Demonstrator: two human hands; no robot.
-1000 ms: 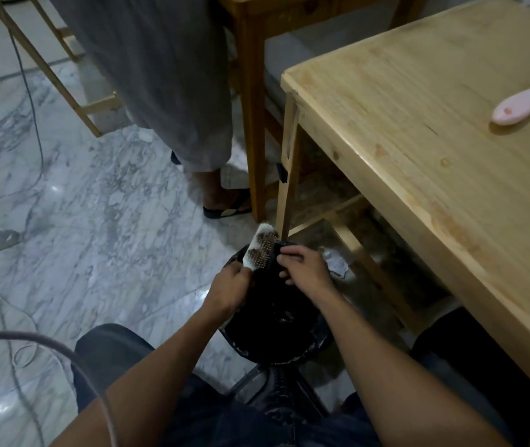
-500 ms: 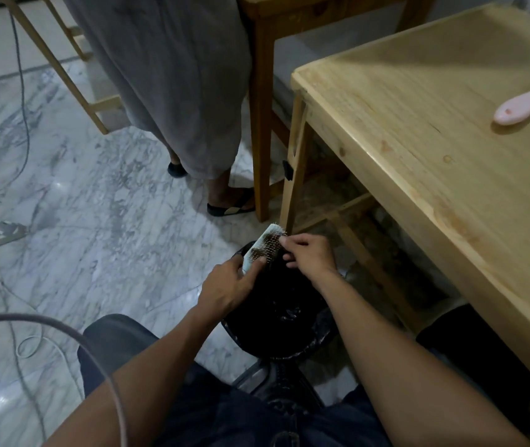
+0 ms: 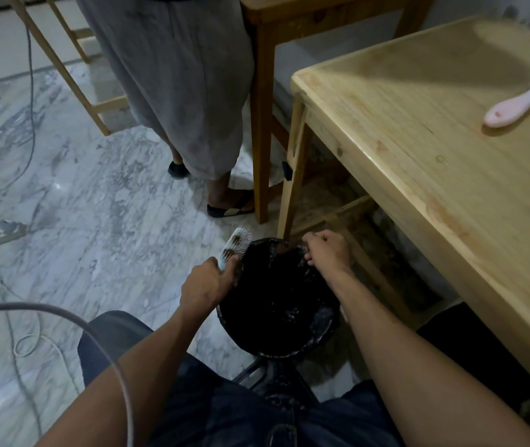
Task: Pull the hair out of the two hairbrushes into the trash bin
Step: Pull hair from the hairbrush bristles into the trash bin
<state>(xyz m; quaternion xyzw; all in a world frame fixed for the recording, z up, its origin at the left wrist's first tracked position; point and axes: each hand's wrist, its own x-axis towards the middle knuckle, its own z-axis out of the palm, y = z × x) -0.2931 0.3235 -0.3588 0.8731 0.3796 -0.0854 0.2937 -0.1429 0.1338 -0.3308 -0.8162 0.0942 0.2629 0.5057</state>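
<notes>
My left hand (image 3: 207, 283) grips the handle of a white hairbrush (image 3: 236, 245), held upright at the left rim of the black-lined trash bin (image 3: 276, 345) on the floor. Brown hair still clings among its bristles. Over the bin's far rim, my right hand (image 3: 328, 250) is closed, apart from the brush; a tuft of hair seems pinched in its fingers, though it is too dark to be sure. A second brush with a pink handle (image 3: 515, 104) and a head full of brown hair lies on the wooden table (image 3: 434, 195) at the far right.
Another person in a grey garment (image 3: 176, 91) and sandals stands beyond the bin beside a wooden stool (image 3: 260, 124). Cables (image 3: 28, 91) trail over the marble floor on the left. The table leg (image 3: 292, 188) stands just behind the bin.
My right hand has pulled away to the right from the brush's bristles and now hovers over the bin. The brush has tilted more upright in my left hand.
</notes>
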